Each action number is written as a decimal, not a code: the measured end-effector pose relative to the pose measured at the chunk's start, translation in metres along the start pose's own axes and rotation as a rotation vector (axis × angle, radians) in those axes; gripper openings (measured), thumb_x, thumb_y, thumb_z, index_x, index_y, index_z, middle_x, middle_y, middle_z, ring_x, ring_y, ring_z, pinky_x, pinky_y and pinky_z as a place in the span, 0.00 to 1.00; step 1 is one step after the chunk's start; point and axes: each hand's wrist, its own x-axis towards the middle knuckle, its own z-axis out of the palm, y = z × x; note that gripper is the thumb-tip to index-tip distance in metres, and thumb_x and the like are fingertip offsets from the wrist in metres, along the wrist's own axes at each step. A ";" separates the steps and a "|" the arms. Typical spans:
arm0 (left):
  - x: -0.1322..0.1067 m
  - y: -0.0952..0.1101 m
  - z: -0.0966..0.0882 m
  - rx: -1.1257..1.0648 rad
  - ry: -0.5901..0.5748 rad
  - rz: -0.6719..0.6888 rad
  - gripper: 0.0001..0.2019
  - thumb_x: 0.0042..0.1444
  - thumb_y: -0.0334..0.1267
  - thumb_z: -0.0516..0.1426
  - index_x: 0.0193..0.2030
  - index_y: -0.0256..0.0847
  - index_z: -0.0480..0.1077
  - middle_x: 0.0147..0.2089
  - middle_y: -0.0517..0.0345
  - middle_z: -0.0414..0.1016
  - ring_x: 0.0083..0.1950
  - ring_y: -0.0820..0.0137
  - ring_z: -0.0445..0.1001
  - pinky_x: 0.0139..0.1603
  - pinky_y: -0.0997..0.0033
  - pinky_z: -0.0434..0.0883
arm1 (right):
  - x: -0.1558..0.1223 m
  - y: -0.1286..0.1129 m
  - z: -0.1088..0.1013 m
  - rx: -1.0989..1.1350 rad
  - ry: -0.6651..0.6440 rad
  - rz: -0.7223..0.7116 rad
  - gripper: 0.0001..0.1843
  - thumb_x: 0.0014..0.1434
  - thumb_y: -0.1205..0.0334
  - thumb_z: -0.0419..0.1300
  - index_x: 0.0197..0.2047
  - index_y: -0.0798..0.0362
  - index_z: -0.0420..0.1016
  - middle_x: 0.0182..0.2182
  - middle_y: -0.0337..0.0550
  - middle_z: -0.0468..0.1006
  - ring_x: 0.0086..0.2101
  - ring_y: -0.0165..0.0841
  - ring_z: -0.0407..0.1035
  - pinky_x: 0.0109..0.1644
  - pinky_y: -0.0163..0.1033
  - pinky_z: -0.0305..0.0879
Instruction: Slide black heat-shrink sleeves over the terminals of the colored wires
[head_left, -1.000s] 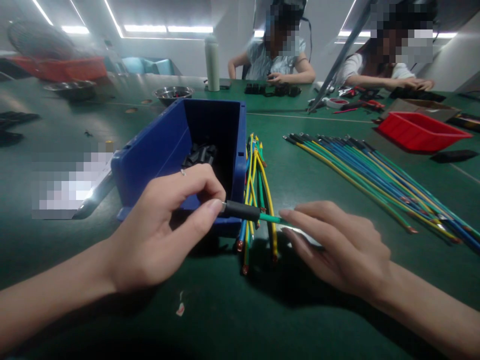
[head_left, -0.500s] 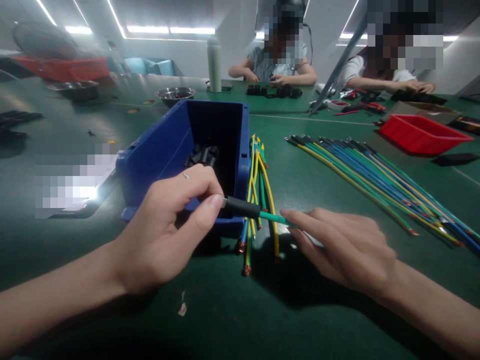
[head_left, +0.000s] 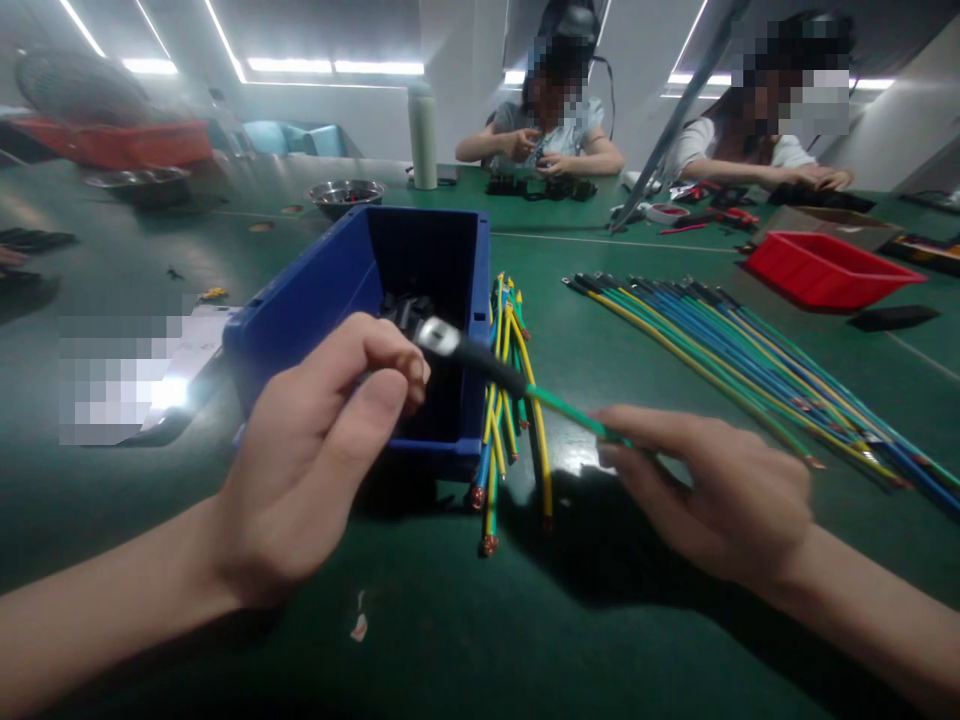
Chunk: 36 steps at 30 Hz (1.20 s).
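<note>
The slim green insulated cable (head_left: 559,404) carries a matt black tubular sleeve (head_left: 487,364) and a silver metal lug (head_left: 439,338). The flat dark green tabletop (head_left: 420,640) has a thin pale line (head_left: 615,241) towards its far edge. The deep rectangular plastic bin (head_left: 300,300) is plain navy blue. The loose bundle of short cables (head_left: 526,358) mixes yellow, green and blue, with copper-coloured ends. Near the tabletop's right edge, the tapered plastic tray (head_left: 825,272) is solid bright red; near the far edge, the tall cylindrical bottle (head_left: 423,140) is pale green.

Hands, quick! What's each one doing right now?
Left hand: loosely curled near the metal tip, holding nothing I can see.
Right hand: closed, holding the green cable.
</note>
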 end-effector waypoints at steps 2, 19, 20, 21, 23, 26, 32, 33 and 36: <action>-0.002 0.001 0.002 0.080 0.057 0.045 0.12 0.83 0.46 0.48 0.55 0.48 0.71 0.48 0.57 0.75 0.50 0.65 0.74 0.50 0.62 0.73 | 0.001 0.003 -0.001 0.017 0.118 0.123 0.09 0.77 0.66 0.58 0.54 0.43 0.77 0.26 0.32 0.83 0.20 0.28 0.74 0.24 0.35 0.67; -0.018 0.005 0.042 0.492 -0.317 0.762 0.27 0.80 0.25 0.43 0.41 0.36 0.83 0.41 0.55 0.89 0.47 0.66 0.82 0.53 0.65 0.73 | -0.004 0.052 0.012 -0.013 -0.207 0.471 0.12 0.73 0.62 0.57 0.57 0.53 0.73 0.41 0.51 0.83 0.37 0.40 0.79 0.39 0.44 0.75; -0.018 0.004 0.041 0.495 -0.320 0.765 0.27 0.80 0.25 0.44 0.40 0.37 0.83 0.41 0.55 0.89 0.47 0.66 0.82 0.54 0.65 0.72 | -0.006 0.053 0.014 -0.031 -0.228 0.450 0.12 0.72 0.63 0.56 0.56 0.53 0.73 0.44 0.53 0.83 0.39 0.41 0.79 0.42 0.46 0.76; -0.019 0.003 0.040 0.500 -0.326 0.769 0.26 0.80 0.25 0.44 0.40 0.37 0.83 0.40 0.56 0.88 0.48 0.66 0.82 0.55 0.65 0.72 | -0.007 0.054 0.015 -0.036 -0.247 0.424 0.12 0.71 0.65 0.55 0.56 0.53 0.74 0.47 0.55 0.82 0.42 0.43 0.80 0.45 0.47 0.77; -0.019 0.002 0.040 0.505 -0.334 0.772 0.25 0.80 0.26 0.46 0.40 0.38 0.83 0.40 0.57 0.88 0.47 0.66 0.82 0.55 0.65 0.72 | -0.009 0.057 0.016 -0.022 -0.287 0.373 0.14 0.70 0.68 0.54 0.55 0.53 0.75 0.52 0.58 0.80 0.48 0.44 0.79 0.50 0.50 0.77; -0.020 0.002 0.039 0.510 -0.334 0.767 0.24 0.80 0.27 0.47 0.40 0.38 0.83 0.40 0.57 0.88 0.47 0.66 0.81 0.55 0.65 0.72 | -0.008 0.062 0.014 -0.011 -0.351 0.346 0.14 0.70 0.68 0.52 0.53 0.53 0.76 0.52 0.59 0.79 0.50 0.47 0.78 0.53 0.53 0.77; -0.019 0.001 0.035 0.521 -0.341 0.774 0.22 0.79 0.26 0.48 0.40 0.38 0.83 0.41 0.58 0.88 0.48 0.66 0.80 0.57 0.66 0.71 | -0.003 0.054 0.002 -0.193 -0.477 0.372 0.15 0.65 0.66 0.55 0.54 0.52 0.74 0.50 0.57 0.79 0.45 0.47 0.77 0.46 0.51 0.75; -0.019 0.001 0.034 0.523 -0.341 0.772 0.21 0.79 0.27 0.49 0.41 0.38 0.83 0.41 0.58 0.88 0.48 0.65 0.80 0.58 0.66 0.71 | -0.003 0.051 0.000 -0.261 -0.472 0.367 0.16 0.64 0.65 0.57 0.54 0.52 0.72 0.49 0.56 0.78 0.42 0.46 0.76 0.43 0.49 0.73; -0.017 -0.001 0.034 0.525 -0.342 0.767 0.19 0.78 0.28 0.51 0.42 0.38 0.83 0.41 0.58 0.88 0.50 0.65 0.80 0.59 0.66 0.71 | -0.004 0.044 -0.005 -0.432 -0.497 0.363 0.12 0.63 0.62 0.59 0.49 0.51 0.69 0.41 0.51 0.77 0.34 0.42 0.72 0.34 0.45 0.64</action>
